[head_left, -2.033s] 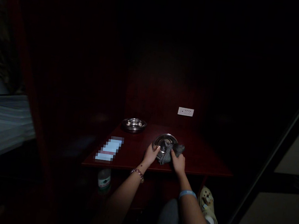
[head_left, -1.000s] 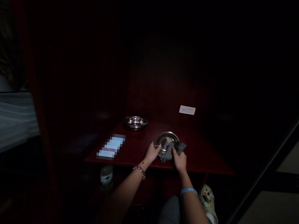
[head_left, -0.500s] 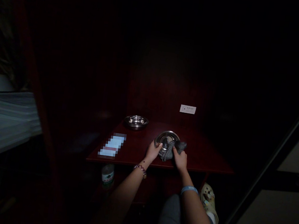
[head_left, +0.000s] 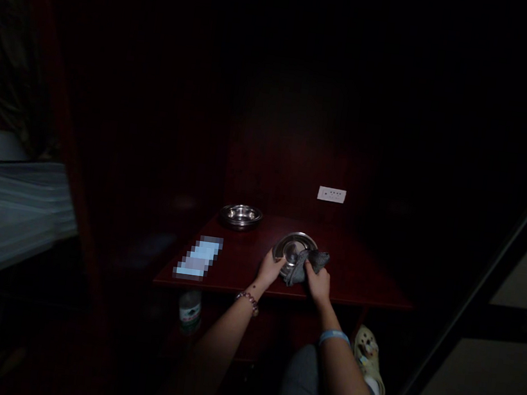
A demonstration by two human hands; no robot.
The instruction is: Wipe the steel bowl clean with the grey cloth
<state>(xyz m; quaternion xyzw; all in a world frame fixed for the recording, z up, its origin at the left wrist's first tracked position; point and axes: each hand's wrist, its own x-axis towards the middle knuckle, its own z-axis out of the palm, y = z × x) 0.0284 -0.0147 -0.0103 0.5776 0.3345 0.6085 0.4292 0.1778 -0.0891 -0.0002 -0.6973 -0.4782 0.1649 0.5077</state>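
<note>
A round, shiny metal dish (head_left: 292, 248) is held tilted above the front of the dark red table (head_left: 239, 265). My left hand (head_left: 271, 268) grips its left rim, thumb on the inner side. In my right hand (head_left: 319, 284) a grey cloth (head_left: 301, 272) is bunched against the dish's right side, covering part of the inside. The right fingers are partly hidden by the cloth. Farther back on the left, more metal dishes (head_left: 240, 216) sit on the tabletop, seemingly stacked.
A blurred-out bright phone-like rectangle (head_left: 198, 257) lies at the table's left. Below the tabletop stands a clear labelled bottle (head_left: 189, 312). A white socket plate (head_left: 332, 195) is on the back wall. A foot in a clog (head_left: 368, 354) shows at lower right.
The left thumb has slid slightly lower on the dish's rim. The dish and cloth stay in nearly the same place, and the whole view has shifted very slightly.
</note>
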